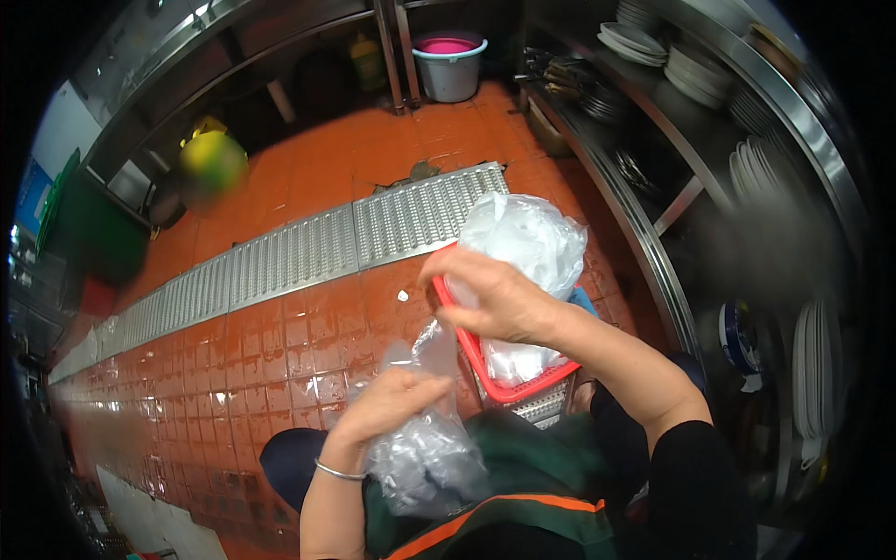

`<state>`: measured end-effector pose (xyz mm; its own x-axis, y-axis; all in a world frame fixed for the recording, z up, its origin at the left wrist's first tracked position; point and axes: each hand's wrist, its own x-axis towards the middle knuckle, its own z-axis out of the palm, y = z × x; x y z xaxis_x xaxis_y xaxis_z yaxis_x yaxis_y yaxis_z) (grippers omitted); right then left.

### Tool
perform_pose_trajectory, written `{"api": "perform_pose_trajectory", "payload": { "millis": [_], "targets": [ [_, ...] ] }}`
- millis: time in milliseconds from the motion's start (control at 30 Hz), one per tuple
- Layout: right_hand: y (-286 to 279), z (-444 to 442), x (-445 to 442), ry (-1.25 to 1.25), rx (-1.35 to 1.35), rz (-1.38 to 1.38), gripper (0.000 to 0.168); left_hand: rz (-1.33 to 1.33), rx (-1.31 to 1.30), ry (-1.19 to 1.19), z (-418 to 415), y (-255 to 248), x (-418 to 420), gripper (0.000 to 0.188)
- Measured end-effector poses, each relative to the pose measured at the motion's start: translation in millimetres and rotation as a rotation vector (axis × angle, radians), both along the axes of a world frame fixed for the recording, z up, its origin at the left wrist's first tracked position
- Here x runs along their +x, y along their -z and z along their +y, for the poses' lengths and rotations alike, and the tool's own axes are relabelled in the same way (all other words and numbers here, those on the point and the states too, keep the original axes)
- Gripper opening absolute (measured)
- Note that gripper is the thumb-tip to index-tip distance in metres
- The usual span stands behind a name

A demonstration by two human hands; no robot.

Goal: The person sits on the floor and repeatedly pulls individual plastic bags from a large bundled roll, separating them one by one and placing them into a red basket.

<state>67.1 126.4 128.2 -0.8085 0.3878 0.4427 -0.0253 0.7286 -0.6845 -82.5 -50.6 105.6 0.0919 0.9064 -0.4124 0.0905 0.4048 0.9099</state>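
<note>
My left hand (pixel 395 402), with a silver bangle at the wrist, grips the gathered upper part of a clear plastic bag (pixel 427 465). The bag hangs over my lap with clear, shiny contents that I cannot make out. My right hand (pixel 490 294) is slightly blurred above the left rim of a red plastic basket (pixel 504 393), its fingers curved and apart. Whether it touches the bag's top is not plain. Bunched translucent plastic bags (pixel 525 241) fill the basket, and some blue material (pixel 582 301) shows at its right side.
A perforated metal drain cover (pixel 294 262) crosses the wet red-tiled floor. Steel shelves with stacked white plates (pixel 689 73) stand at the right. A grey bucket (pixel 450 73) is at the back, a green bin (pixel 98 217) at the left. A small white scrap (pixel 402 296) lies near the basket.
</note>
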Motion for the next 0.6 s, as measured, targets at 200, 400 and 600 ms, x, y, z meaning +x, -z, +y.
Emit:
{"api": "perform_pose_trajectory", "payload": {
  "millis": [200, 400, 600],
  "targets": [
    [34.1, -14.1, 65.3, 0.18, -0.807, -0.051, 0.027, -0.614, 0.007, -0.186, -33.5, -5.6, -35.4, 0.028],
    [77.3, -71.9, 58.8, -0.029, -1.106, -0.142, 0.06, -1.081, 0.113, -0.248, -43.2, 8.5, -25.3, 0.029],
    [90.0, -73.4, 57.0, 0.039, -1.384, -0.359, 0.068, -0.88, 0.194, -0.381, -51.8, 5.9, -30.3, 0.03]
  ]
}}
